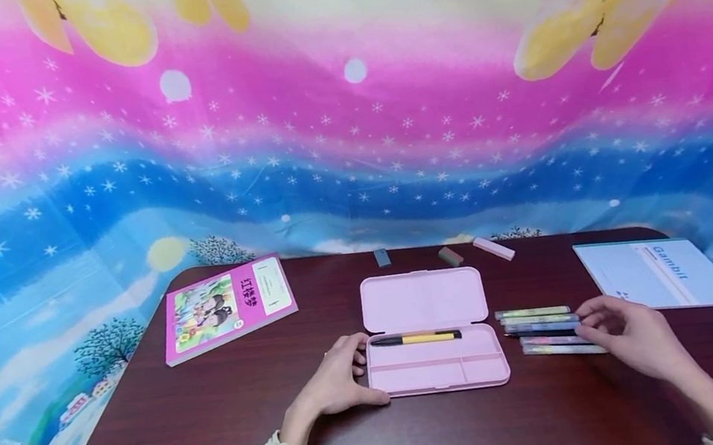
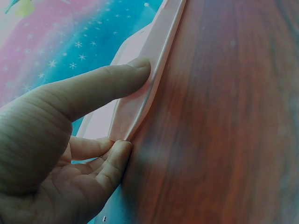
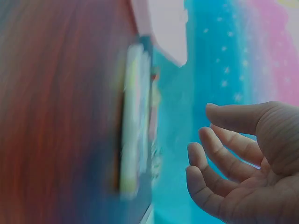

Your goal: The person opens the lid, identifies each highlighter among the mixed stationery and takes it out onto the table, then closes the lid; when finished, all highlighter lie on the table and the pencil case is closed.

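A pink pencil case [image 1: 417, 375] lies on the table with its lid [image 1: 422, 300] folded back. In its long rear compartment rests a yellow-and-black pen [image 1: 422, 338]. At the case's left end my left hand [image 1: 332, 385] grips it, the thumb on the front edge and the fingers by the side. To the right of the case lies a row of several pens, mostly pale highlighters [image 1: 537, 312], with a black pen among them. My right hand [image 1: 635, 336] hovers at their right ends, fingers loosely bent; in the right wrist view nothing is between them.
Behind the case lie a blue-grey eraser [image 1: 381, 257], a brown-and-green eraser [image 1: 450, 256] and a pale pink one [image 1: 494, 249]. A pink book [image 1: 229, 307] is at the back left, a light blue notebook [image 1: 664, 274] at the back right. A printed cloth [image 1: 346, 141] hangs behind the table.
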Demonstrator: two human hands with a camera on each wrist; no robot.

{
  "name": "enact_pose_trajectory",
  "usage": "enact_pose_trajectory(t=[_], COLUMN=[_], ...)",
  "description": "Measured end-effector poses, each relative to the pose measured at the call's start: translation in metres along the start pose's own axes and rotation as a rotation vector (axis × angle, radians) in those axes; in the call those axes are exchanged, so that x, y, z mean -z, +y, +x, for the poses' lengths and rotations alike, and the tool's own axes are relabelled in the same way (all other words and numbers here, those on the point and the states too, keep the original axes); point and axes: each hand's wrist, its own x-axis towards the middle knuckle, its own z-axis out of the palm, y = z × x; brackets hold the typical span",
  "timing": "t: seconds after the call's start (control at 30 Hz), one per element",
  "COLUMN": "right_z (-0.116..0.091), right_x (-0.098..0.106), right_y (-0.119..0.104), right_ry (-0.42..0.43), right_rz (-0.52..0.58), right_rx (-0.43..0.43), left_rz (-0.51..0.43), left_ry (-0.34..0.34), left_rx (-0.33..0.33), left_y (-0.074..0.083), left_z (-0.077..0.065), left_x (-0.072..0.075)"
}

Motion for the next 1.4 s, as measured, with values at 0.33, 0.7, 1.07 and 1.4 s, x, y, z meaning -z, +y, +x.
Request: enact_pose_trajectory(t=[0.33, 0.7, 1.07, 1.4], right_z=[0.011, 0.026, 0.044, 0.047], right_x=[-0.028, -0.064, -0.096, -0.100], right_y=[-0.045, -0.083, -0.094, -0.094], right_ry=[0.030, -0.111, -0.219, -0.264], right_rz=[0.162, 0.295, 0.322, 0.277], right_rx=[0.075, 0.057, 0.090, 0.120], left_rz=[0.010, 0.004, 0.006, 0.010], left_ry=[0.005, -0.007, -0.005, -0.002], left_rx=[-0.003, 0.012, 0.010, 0.018], left_y=[-0.001, 0.000, 0.002, 0.001], left_z=[0.001, 0.001, 0.001, 0.001], left_x=[0.000, 0.000, -0.002, -0.001])
